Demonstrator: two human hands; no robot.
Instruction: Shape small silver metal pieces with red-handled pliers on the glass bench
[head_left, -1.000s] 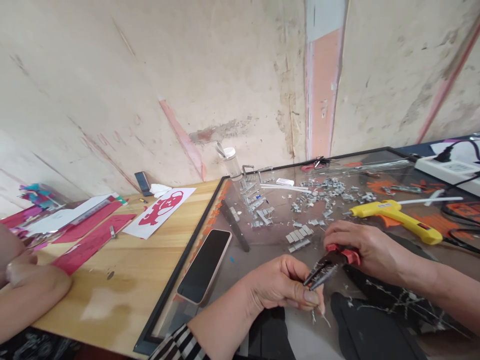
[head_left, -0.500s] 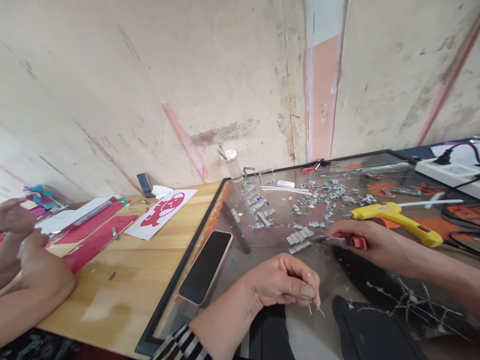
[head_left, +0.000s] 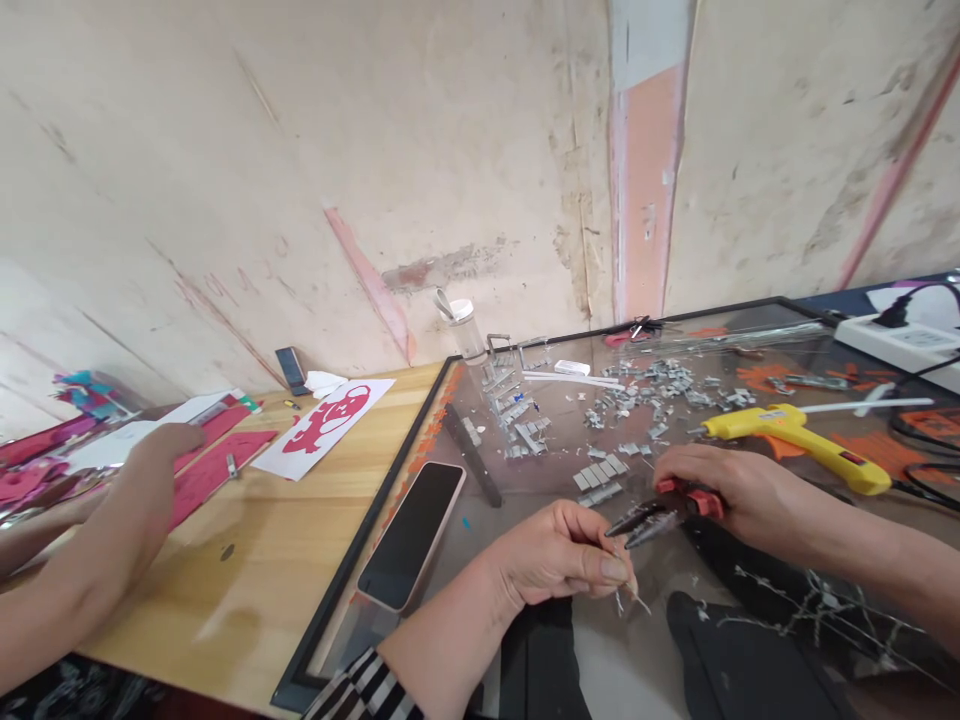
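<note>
- Wire point(head_left: 637, 599), thin and pale, is pinched between the thumb and fingers of my left grip point(head_left: 566, 560), its loose ends poking out below my thumb.
- My right grip point(head_left: 724, 490) is clenched around the red handles of the pliers point(head_left: 670, 508); their jaws stand apart, pointing at my left fingertips. I cannot tell whether they touch the wire.
- Nearer me than my right grip lies a tangle of twisted wire point(head_left: 821, 608), branching like twigs.
- Just past the pliers, on the grey desk point(head_left: 529, 490), sit short metal strips point(head_left: 601, 472), side by side.
- Beyond them spreads a heap of small metal bits point(head_left: 664, 384); to its right lies the yellow glue gun point(head_left: 795, 440), a white stick point(head_left: 832, 406) coming out of its back end.
- Left of my left grip, the phone point(head_left: 411, 535) lies face up, screen dark.
- A clear jar point(head_left: 467, 335) with a white lid stands near the wall point(head_left: 480, 150).
- On the wooden desk point(head_left: 300, 560) to my left, another person's arm point(head_left: 112, 565) reaches over red paper point(head_left: 217, 470), near a white sheet point(head_left: 277, 460) bearing a red bear.
</note>
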